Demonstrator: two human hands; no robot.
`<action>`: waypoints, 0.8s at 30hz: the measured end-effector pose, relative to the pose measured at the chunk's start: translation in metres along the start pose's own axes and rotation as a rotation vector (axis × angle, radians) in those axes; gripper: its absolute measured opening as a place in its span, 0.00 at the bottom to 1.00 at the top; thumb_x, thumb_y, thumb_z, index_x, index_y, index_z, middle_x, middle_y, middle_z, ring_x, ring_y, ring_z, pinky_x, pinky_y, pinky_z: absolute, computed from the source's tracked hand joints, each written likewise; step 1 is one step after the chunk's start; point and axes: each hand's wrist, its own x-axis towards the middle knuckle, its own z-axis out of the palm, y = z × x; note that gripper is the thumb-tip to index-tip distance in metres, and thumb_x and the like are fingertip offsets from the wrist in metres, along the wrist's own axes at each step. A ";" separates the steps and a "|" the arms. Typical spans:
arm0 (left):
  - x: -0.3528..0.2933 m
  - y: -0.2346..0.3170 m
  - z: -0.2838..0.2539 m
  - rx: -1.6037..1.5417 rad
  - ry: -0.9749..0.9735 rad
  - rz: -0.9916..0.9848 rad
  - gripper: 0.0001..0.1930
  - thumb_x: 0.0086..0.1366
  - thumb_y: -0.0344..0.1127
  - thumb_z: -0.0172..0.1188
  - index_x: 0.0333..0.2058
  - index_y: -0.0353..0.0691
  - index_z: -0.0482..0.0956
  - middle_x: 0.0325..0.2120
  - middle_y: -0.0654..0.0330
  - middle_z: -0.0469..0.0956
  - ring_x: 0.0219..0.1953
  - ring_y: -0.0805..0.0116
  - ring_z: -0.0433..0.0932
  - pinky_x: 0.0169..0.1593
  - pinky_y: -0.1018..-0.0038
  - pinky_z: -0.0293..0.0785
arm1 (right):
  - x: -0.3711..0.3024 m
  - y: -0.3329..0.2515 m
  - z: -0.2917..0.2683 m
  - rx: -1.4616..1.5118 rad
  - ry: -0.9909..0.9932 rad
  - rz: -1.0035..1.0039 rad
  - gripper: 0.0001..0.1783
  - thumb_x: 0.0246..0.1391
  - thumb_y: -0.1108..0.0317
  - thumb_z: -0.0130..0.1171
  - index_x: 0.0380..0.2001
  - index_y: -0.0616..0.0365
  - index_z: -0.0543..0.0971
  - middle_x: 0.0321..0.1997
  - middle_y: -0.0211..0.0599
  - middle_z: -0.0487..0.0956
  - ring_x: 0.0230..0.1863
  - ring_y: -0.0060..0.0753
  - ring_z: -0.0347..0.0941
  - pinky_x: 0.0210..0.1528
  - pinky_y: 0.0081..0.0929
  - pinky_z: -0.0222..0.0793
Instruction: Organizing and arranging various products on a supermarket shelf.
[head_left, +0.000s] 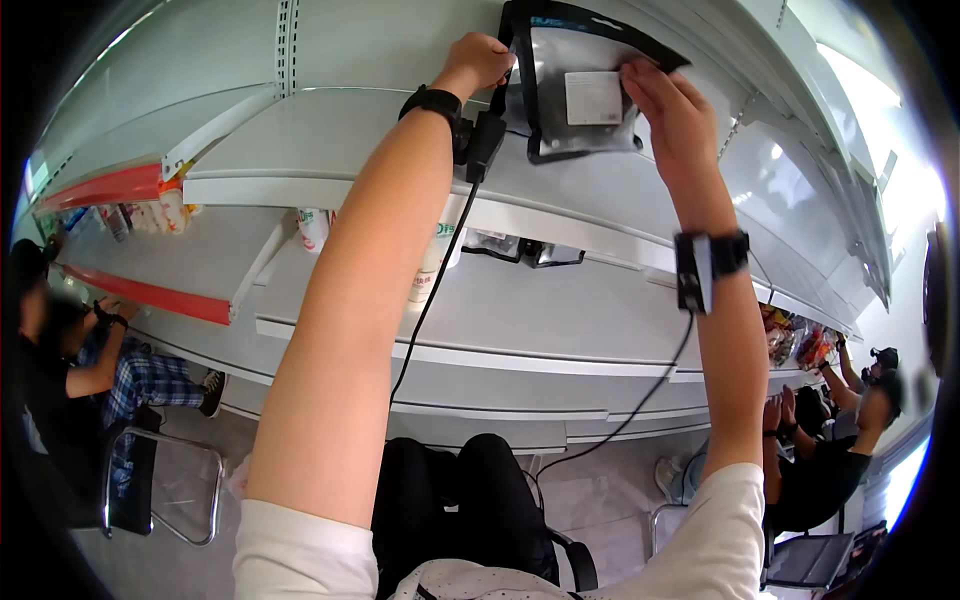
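Over the upper shelf I hold up a flat zip pouch [582,52] with black edges, a see-through greyish front and a white label [593,98]. My left hand [478,62] is closed at the pouch's upper left edge. On the right side, my right hand [675,112] grips the pouch edge, its fingertips on the front beside the label. The thumb of that hand is hidden. Both wrists wear black straps with a device, and black cables run down from them.
Below the upper shelf [300,150], similar dark-edged pouches [495,243] and white printed cups [313,229] stand on a lower shelf [480,305]. Packaged goods [790,340] fill shelving at right. People sit at left [90,370] and right [835,450].
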 end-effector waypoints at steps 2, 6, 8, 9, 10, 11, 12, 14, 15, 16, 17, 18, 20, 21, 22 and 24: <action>0.007 0.004 0.008 0.011 0.057 -0.087 0.08 0.59 0.35 0.63 0.31 0.37 0.86 0.21 0.58 0.84 0.23 0.70 0.83 0.31 0.73 0.82 | 0.029 0.018 -0.004 -0.010 0.019 0.017 0.13 0.59 0.72 0.61 0.40 0.75 0.77 0.44 0.47 0.82 0.47 0.36 0.80 0.54 0.27 0.77; -0.002 0.006 0.009 -0.016 0.086 -0.080 0.11 0.58 0.34 0.64 0.37 0.35 0.86 0.23 0.56 0.84 0.23 0.69 0.83 0.30 0.76 0.81 | 0.058 0.045 -0.022 -0.235 -0.005 0.203 0.15 0.56 0.66 0.65 0.39 0.69 0.79 0.33 0.37 0.80 0.34 0.25 0.78 0.42 0.20 0.78; -0.004 0.011 0.011 0.001 0.062 -0.084 0.12 0.58 0.34 0.64 0.38 0.33 0.86 0.23 0.54 0.84 0.22 0.70 0.83 0.28 0.76 0.80 | 0.056 0.051 -0.041 -0.290 -0.061 0.168 0.21 0.52 0.58 0.70 0.39 0.66 0.81 0.23 0.25 0.72 0.23 0.15 0.67 0.26 0.14 0.66; -0.005 0.010 0.013 -0.035 0.069 -0.067 0.12 0.59 0.34 0.64 0.38 0.33 0.85 0.23 0.55 0.84 0.22 0.70 0.82 0.28 0.76 0.80 | 0.053 0.054 -0.051 -0.497 -0.098 0.242 0.23 0.50 0.54 0.71 0.38 0.65 0.81 0.20 0.22 0.68 0.21 0.14 0.61 0.23 0.14 0.57; -0.007 0.006 0.012 -0.066 0.074 -0.058 0.12 0.59 0.34 0.64 0.38 0.33 0.85 0.23 0.55 0.84 0.21 0.71 0.82 0.28 0.76 0.79 | 0.048 0.056 -0.053 -0.699 -0.138 0.323 0.25 0.47 0.51 0.73 0.37 0.63 0.82 0.18 0.18 0.63 0.19 0.12 0.55 0.20 0.15 0.49; -0.007 0.004 0.009 -0.057 0.073 -0.065 0.12 0.59 0.34 0.64 0.38 0.33 0.85 0.23 0.55 0.84 0.21 0.71 0.82 0.28 0.76 0.79 | 0.046 0.057 -0.056 -0.719 -0.225 0.330 0.28 0.43 0.47 0.75 0.36 0.62 0.82 0.17 0.15 0.58 0.17 0.12 0.50 0.19 0.16 0.44; -0.004 0.002 0.004 -0.017 0.069 -0.035 0.12 0.60 0.34 0.63 0.38 0.33 0.85 0.23 0.55 0.84 0.22 0.71 0.82 0.27 0.76 0.79 | 0.046 0.059 -0.056 -0.710 -0.227 0.336 0.28 0.43 0.47 0.75 0.36 0.62 0.82 0.17 0.15 0.58 0.17 0.12 0.50 0.19 0.16 0.44; -0.003 0.000 0.003 0.017 0.049 -0.018 0.12 0.60 0.34 0.63 0.39 0.32 0.85 0.23 0.54 0.84 0.22 0.71 0.83 0.27 0.75 0.79 | 0.042 0.056 -0.055 -0.763 -0.360 0.402 0.30 0.42 0.45 0.75 0.37 0.62 0.82 0.17 0.16 0.58 0.17 0.12 0.49 0.19 0.16 0.45; -0.004 -0.001 0.000 0.015 0.050 -0.002 0.12 0.61 0.34 0.63 0.40 0.33 0.84 0.24 0.56 0.84 0.22 0.72 0.81 0.28 0.76 0.78 | 0.039 0.053 -0.053 -0.804 -0.397 0.419 0.32 0.39 0.41 0.76 0.35 0.60 0.82 0.17 0.16 0.58 0.17 0.12 0.50 0.19 0.15 0.47; -0.001 0.000 -0.001 0.011 0.052 0.022 0.12 0.62 0.34 0.63 0.42 0.34 0.84 0.25 0.59 0.83 0.22 0.74 0.79 0.30 0.77 0.78 | 0.039 0.050 -0.053 -0.802 -0.390 0.424 0.32 0.39 0.41 0.76 0.35 0.60 0.82 0.17 0.16 0.58 0.17 0.12 0.50 0.19 0.15 0.47; 0.003 0.002 0.000 -0.006 -0.017 -0.095 0.08 0.62 0.31 0.58 0.28 0.32 0.82 0.22 0.53 0.82 0.22 0.64 0.81 0.26 0.69 0.76 | 0.040 0.049 -0.054 -0.858 -0.433 0.463 0.33 0.38 0.40 0.76 0.33 0.60 0.81 0.17 0.17 0.59 0.18 0.12 0.52 0.20 0.14 0.48; 0.002 0.002 0.003 -0.003 -0.025 -0.095 0.08 0.62 0.31 0.58 0.28 0.32 0.82 0.22 0.53 0.82 0.22 0.64 0.81 0.26 0.69 0.76 | 0.042 0.050 -0.056 -0.913 -0.476 0.500 0.33 0.37 0.39 0.75 0.32 0.59 0.81 0.17 0.18 0.60 0.18 0.13 0.55 0.20 0.14 0.49; 0.003 0.000 0.006 -0.114 -0.047 -0.099 0.10 0.64 0.27 0.52 0.26 0.31 0.79 0.18 0.55 0.79 0.16 0.70 0.77 0.20 0.73 0.73 | 0.044 0.051 -0.059 -0.936 -0.533 0.567 0.32 0.39 0.43 0.76 0.36 0.60 0.78 0.18 0.20 0.63 0.18 0.13 0.56 0.19 0.14 0.48; 0.003 -0.001 0.006 -0.109 -0.050 -0.096 0.10 0.64 0.27 0.52 0.26 0.31 0.79 0.18 0.55 0.79 0.16 0.70 0.77 0.20 0.73 0.73 | 0.042 0.054 -0.061 -0.948 -0.546 0.493 0.31 0.38 0.44 0.77 0.34 0.59 0.78 0.18 0.21 0.64 0.18 0.14 0.57 0.19 0.14 0.49; 0.004 -0.004 0.004 -0.080 -0.054 -0.095 0.11 0.66 0.29 0.51 0.27 0.31 0.79 0.18 0.55 0.79 0.16 0.69 0.77 0.20 0.73 0.73 | 0.038 0.056 -0.058 -0.958 -0.561 0.420 0.31 0.37 0.46 0.78 0.33 0.58 0.77 0.18 0.22 0.66 0.18 0.15 0.58 0.19 0.15 0.50; 0.006 -0.009 0.000 -0.045 -0.058 -0.093 0.12 0.68 0.31 0.50 0.28 0.31 0.78 0.18 0.55 0.79 0.16 0.68 0.77 0.21 0.72 0.74 | 0.038 0.061 -0.051 -0.900 -0.544 0.384 0.28 0.37 0.48 0.78 0.31 0.58 0.78 0.19 0.23 0.68 0.19 0.15 0.60 0.20 0.15 0.53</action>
